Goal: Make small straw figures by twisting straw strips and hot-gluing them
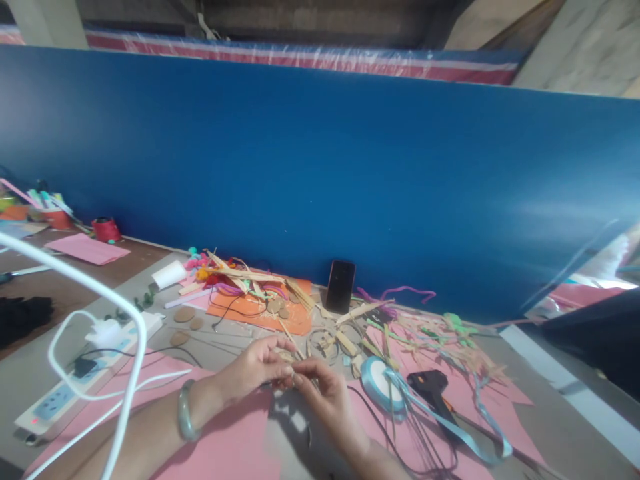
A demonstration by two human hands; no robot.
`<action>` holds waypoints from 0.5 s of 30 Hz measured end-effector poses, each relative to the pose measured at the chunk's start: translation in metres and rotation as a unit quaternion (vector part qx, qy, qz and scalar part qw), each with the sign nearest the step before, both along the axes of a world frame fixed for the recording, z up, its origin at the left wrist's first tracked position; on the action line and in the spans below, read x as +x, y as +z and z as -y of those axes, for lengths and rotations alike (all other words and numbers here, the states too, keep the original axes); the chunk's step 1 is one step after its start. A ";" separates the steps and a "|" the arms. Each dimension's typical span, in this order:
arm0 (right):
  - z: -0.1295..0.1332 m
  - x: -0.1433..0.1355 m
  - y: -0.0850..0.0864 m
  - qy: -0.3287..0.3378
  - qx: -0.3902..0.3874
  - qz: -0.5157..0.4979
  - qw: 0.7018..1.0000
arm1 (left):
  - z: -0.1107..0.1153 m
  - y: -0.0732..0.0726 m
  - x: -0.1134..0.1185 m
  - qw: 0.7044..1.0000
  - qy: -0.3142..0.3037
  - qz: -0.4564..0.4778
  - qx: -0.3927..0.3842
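Note:
Both hands meet over the middle of the table, fingertips touching. My left hand (257, 367), a bangle (189, 410) on its wrist, pinches with thumb and forefinger. My right hand (323, 393) pinches at the same spot from the right. Whatever lies between the fingertips is small, pale and mostly hidden, so I cannot name it. Thin, straw-coloured strips and loops (327, 343) lie just beyond the fingers. A roll of light blue ribbon (380, 383) rests to the right of my right hand, its loose end trailing across a black glue gun (433, 393).
A white power strip (65, 387) and a thick white cable (143, 347) occupy the left. Orange paper (300, 320) carries craft scraps. A phone (341, 287) leans against the blue partition (320, 167). Pink sheets (215, 440) cover parts of the table. Round brown discs (185, 314) lie left of centre.

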State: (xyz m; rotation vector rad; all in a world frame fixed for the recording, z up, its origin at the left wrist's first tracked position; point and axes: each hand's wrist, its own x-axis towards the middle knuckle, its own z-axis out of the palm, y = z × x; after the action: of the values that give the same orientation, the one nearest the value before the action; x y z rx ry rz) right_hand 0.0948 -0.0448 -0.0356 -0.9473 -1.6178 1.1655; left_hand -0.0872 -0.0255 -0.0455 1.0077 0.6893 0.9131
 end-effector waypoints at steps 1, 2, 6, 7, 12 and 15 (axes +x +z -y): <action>0.000 -0.001 0.001 0.005 -0.003 -0.010 1.000 | 0.000 0.000 0.000 1.000 -0.002 -0.004 0.000; -0.001 -0.001 0.002 0.010 -0.009 -0.024 1.000 | 0.001 0.001 0.000 1.000 -0.005 -0.008 -0.002; -0.002 -0.004 -0.001 0.046 -0.045 -0.087 0.994 | 0.002 0.003 0.002 1.000 -0.013 -0.023 -0.017; -0.003 -0.004 -0.002 0.047 -0.048 -0.087 0.994 | 0.002 0.002 0.002 0.999 -0.016 -0.022 -0.020; -0.006 0.002 -0.011 -0.046 0.009 0.013 0.999 | -0.002 -0.003 0.001 0.999 -0.010 -0.034 -0.025; -0.007 0.004 -0.014 -0.082 0.044 0.050 0.994 | -0.003 -0.001 0.001 0.996 0.017 -0.093 -0.004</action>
State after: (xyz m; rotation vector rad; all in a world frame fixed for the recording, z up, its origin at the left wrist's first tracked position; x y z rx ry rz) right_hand 0.0987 -0.0377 -0.0496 -1.0744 -1.6232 0.9412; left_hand -0.0865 -0.0226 -0.0467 1.0849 0.8679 0.8524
